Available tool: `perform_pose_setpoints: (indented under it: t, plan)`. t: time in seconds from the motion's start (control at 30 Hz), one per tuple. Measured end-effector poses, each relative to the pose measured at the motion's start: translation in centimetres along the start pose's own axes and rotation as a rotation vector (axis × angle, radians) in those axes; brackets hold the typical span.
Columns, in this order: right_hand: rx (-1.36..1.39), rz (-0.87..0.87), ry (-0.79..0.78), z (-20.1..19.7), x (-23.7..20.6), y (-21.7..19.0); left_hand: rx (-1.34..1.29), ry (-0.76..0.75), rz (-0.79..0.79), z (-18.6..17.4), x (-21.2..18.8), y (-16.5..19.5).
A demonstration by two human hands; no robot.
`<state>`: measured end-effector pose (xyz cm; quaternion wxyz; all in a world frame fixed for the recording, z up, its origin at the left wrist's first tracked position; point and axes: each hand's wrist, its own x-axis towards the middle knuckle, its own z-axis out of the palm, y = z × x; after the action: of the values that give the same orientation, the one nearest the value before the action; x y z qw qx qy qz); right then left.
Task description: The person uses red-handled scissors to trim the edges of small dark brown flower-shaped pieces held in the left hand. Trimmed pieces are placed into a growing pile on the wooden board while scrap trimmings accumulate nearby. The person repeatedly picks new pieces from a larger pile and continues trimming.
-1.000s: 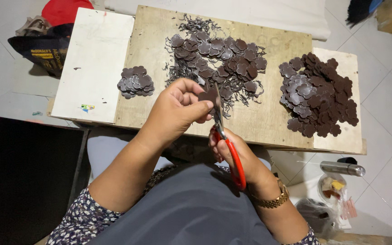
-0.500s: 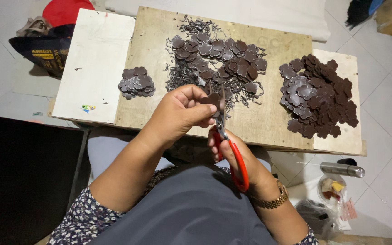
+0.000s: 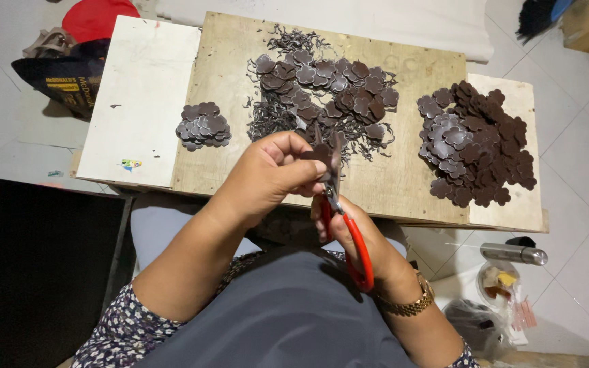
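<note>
My left hand pinches a small dark brown flower-shaped piece above the front edge of a wooden board. My right hand grips red-handled scissors, whose blades meet the piece. Three heaps of the same brown pieces lie on the board: a small neat one at left, a middle heap mixed with thin dark trimmings, and a big one at right. A gold watch is on my right wrist.
A white panel lies on the left of the board. A dark bag and a red thing sit on the tiled floor beyond it. A metal cylinder and a small plastic bag lie on the floor at right.
Both hands have stayed in the same place above the board's front edge. The brown piece has turned a little in my left fingers against the scissor blades.
</note>
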<state>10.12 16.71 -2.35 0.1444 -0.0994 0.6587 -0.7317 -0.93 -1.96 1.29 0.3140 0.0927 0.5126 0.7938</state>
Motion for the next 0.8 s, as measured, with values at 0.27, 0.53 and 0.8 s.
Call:
perform_pose_setpoints:
  t: [0.27, 0.53, 0.8]
  plan:
    - [-0.012, -0.020, -0.085, -0.1, 0.1, -1.4, -0.179, 0.036, -0.085, 0.5, -0.2, -0.4]
    - [-0.026, 0.009, 0.027, 0.1, -0.1, -0.7, -0.013, -0.005, 0.018, 0.7, -0.4, -0.2]
    - [0.058, 0.017, 0.052, 0.0, -0.2, -0.4, 0.036, -0.003, 0.065, 0.8, -0.5, -0.2]
